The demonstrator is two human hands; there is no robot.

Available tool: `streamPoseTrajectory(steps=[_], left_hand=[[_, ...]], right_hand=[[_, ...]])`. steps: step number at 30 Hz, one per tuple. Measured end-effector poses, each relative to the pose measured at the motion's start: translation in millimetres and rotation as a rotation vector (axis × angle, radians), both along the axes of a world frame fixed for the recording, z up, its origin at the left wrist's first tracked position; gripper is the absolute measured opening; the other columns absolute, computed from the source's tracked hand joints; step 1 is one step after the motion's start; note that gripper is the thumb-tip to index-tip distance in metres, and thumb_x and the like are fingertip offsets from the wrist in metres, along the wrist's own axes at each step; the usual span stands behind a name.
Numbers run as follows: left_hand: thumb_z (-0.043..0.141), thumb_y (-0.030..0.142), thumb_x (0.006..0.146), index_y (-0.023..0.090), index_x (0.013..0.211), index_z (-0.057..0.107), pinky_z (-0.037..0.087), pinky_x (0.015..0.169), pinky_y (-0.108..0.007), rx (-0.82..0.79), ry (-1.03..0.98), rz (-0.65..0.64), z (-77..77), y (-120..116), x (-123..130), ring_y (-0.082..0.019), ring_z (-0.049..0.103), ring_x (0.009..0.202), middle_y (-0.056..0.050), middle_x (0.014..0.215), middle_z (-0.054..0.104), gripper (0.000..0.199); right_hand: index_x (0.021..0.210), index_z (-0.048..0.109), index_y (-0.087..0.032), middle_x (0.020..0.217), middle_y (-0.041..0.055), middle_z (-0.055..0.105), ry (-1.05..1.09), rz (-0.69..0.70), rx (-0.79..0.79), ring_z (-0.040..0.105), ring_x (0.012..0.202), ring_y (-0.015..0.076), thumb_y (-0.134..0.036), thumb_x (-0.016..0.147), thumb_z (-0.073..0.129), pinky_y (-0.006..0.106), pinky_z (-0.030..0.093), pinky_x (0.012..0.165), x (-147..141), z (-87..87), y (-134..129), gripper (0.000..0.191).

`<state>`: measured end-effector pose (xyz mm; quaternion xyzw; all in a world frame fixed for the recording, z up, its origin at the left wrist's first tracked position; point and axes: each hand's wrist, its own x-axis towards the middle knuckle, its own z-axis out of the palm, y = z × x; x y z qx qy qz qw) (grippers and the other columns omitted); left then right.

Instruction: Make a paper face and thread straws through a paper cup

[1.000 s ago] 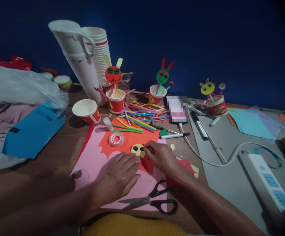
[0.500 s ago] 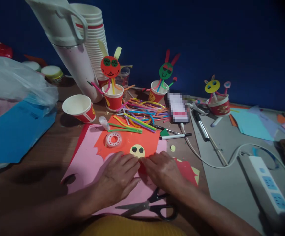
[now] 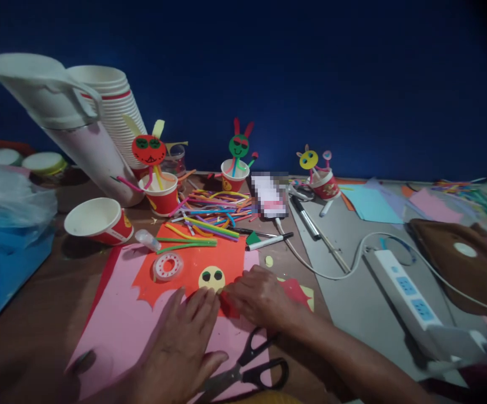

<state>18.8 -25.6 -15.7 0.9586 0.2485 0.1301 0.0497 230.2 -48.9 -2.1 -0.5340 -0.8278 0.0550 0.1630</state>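
A pale yellow paper disc (image 3: 211, 278) with two dark green eyes lies on orange-red paper (image 3: 184, 296). My left hand (image 3: 180, 342) rests with fingers stretched out, its fingertips at the disc's lower edge. Close to the disc's right edge, my right hand (image 3: 264, 296) has bent fingers pressed together; whatever they hold, if anything, is hidden. Pink paper (image 3: 113, 314) lies underneath. Black-handled scissors (image 3: 243, 367) lie partly open below my hands. A roll of clear tape (image 3: 168, 266) sits left of the disc.
Colourful pipe-like sticks (image 3: 218, 205), a phone (image 3: 269, 196) and a marker (image 3: 270, 241) lie behind the papers. Figures stand in paper cups (image 3: 159, 193). A tilted flask (image 3: 87, 151) leans near stacked cups (image 3: 113, 106). A power strip (image 3: 403, 286) and its cable are right.
The view has turned right, so the table's things appear further left and lower. My left hand has drawn slightly back from the disc and its fingers are straighter. My right hand stays by the disc.
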Motion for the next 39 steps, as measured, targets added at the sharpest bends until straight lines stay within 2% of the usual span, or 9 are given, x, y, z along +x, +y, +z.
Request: streamPoseTrajectory(steps=[4,7,10,15,20,27,32,36,39], left_hand=[[0.037,0.057,0.088,0.011,0.119,0.061,0.011,0.11,-0.053,0.028,-0.017,0.032,-6.1,-3,1,-0.031,0.048,0.116,-0.015,0.123,0.062,0.061],[0.039,0.059,0.087,0.012,0.12,0.061,0.01,0.11,-0.053,0.03,-0.015,0.041,-7.3,-3,1,-0.03,0.048,0.115,-0.014,0.123,0.061,0.061],[0.039,0.058,0.088,0.013,0.121,0.06,0.009,0.111,-0.051,0.037,-0.028,0.043,-6.6,-2,1,-0.03,0.047,0.116,-0.013,0.123,0.061,0.059],[0.039,0.061,0.087,0.013,0.125,0.056,0.009,0.109,-0.052,0.002,0.025,0.027,-3.1,-1,1,-0.03,0.046,0.116,-0.014,0.125,0.059,0.064],[0.038,0.061,0.088,0.013,0.128,0.054,0.014,0.107,-0.054,-0.044,0.086,0.013,1.1,-1,0,-0.03,0.046,0.115,-0.014,0.125,0.058,0.064],[0.038,0.059,0.088,0.013,0.128,0.054,0.015,0.106,-0.056,-0.036,0.076,0.013,2.1,-1,0,-0.031,0.045,0.115,-0.015,0.124,0.058,0.063],[0.036,0.059,0.089,0.013,0.129,0.052,0.014,0.106,-0.054,-0.065,0.099,0.016,3.1,0,0,-0.03,0.044,0.116,-0.014,0.126,0.057,0.063],[0.034,0.059,0.09,0.013,0.129,0.052,0.012,0.106,-0.053,-0.083,0.108,0.011,4.9,1,0,-0.03,0.044,0.117,-0.014,0.127,0.057,0.063],[0.036,0.059,0.09,0.013,0.128,0.052,0.011,0.106,-0.053,-0.088,0.092,0.013,4.9,1,0,-0.03,0.045,0.116,-0.013,0.126,0.058,0.062]], right_hand=[[0.085,0.067,-0.021,0.068,0.0002,0.066,0.024,-0.091,0.012,0.056,0.064,0.0123,-0.021,0.092,0.046,0.027,0.033,0.064,18,8.8,8,0.022],[0.091,0.068,-0.022,0.078,0.0037,0.067,0.013,-0.156,0.05,0.058,0.075,0.0151,-0.021,0.093,0.046,0.028,0.038,0.069,44,11.5,16,0.022],[0.093,0.069,-0.021,0.087,0.0067,0.067,-0.006,-0.225,0.128,0.059,0.084,0.0185,-0.023,0.091,0.049,0.031,0.041,0.074,75,8.0,24,0.02],[0.097,0.069,-0.021,0.091,0.0075,0.064,-0.107,-0.289,0.085,0.056,0.09,0.0211,-0.031,0.09,0.053,0.034,0.04,0.078,105,0.7,27,0.02],[0.1,0.069,-0.022,0.094,0.007,0.064,-0.162,-0.297,0.081,0.055,0.091,0.0215,-0.029,0.091,0.052,0.033,0.037,0.076,104,-0.2,26,0.02],[0.097,0.068,-0.022,0.097,0.0064,0.067,-0.191,-0.28,0.093,0.057,0.093,0.0214,-0.029,0.092,0.051,0.034,0.033,0.078,102,3.0,24,0.019],[0.094,0.068,-0.021,0.088,0.0049,0.069,-0.192,-0.25,0.061,0.06,0.086,0.0193,-0.031,0.092,0.052,0.034,0.03,0.077,102,5.2,21,0.019],[0.087,0.069,-0.022,0.082,0.0032,0.069,-0.229,-0.281,0.08,0.06,0.081,0.0179,-0.031,0.092,0.051,0.033,0.03,0.076,98,8.0,29,0.021],[0.088,0.069,-0.022,0.084,0.004,0.069,-0.264,-0.338,0.087,0.059,0.083,0.0188,-0.027,0.092,0.049,0.032,0.029,0.075,93,9.5,43,0.021]])
